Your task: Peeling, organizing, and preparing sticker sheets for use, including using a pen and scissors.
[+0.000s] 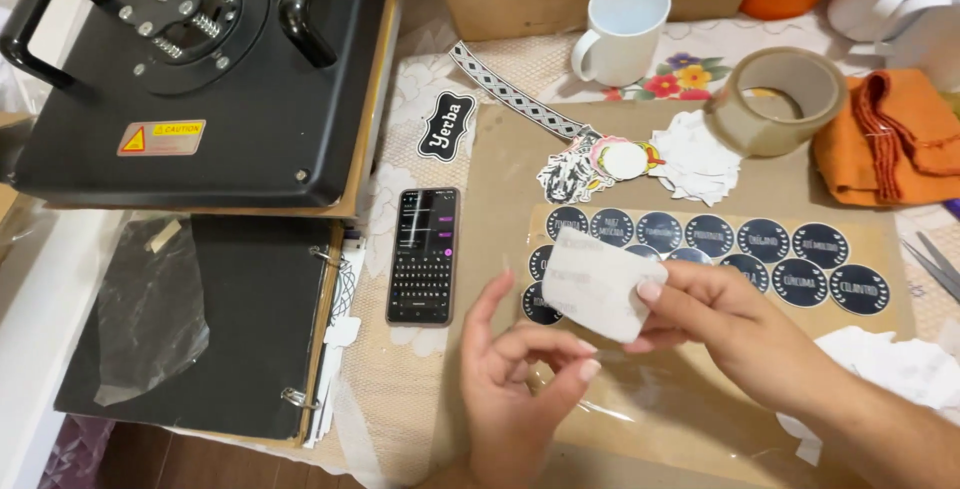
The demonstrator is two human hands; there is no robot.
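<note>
My right hand [735, 324] pinches a small white rounded piece of paper [595, 284] by its right edge and holds it tilted above the table. My left hand [515, 379] hovers just below it with fingers curled and apart, holding nothing. Under the paper lies a brown sheet [880, 249] carrying several round dark blue labels [765, 241] in two rows; the paper hides some of them.
A black heat press [200, 79] stands at the left above a black binder [240, 329]. A phone [424, 255] lies beside the brown sheet. Behind are a white mug [622, 29], a tape roll [780, 99], an orange cloth [895, 139], paper scraps [695, 159], cut stickers [590, 164] and scissors [938, 267].
</note>
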